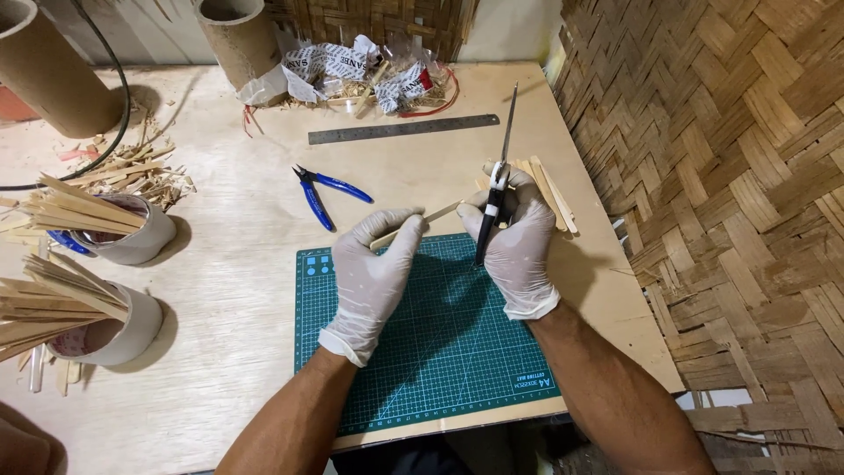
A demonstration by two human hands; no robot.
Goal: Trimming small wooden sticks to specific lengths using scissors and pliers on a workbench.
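Head view: above the green cutting mat's [422, 352] far edge, the gloved left hand [374, 273] pinches a thin bamboo strip [422, 220]. The right hand [519, 246] is clenched around a knife [499, 176], blade probably at the strip's end. Finished-looking strips [549, 189] lie beyond the mat; many more fill the cups [132, 242] to its left.

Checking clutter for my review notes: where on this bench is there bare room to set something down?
Bare wood lies between the green cutting mat and the white cups of bamboo strips, and between the blue-handled cutters and those cups. The mat's near half is bare. Crowded: the back edge around the steel ruler and wrappers, and the left edge.
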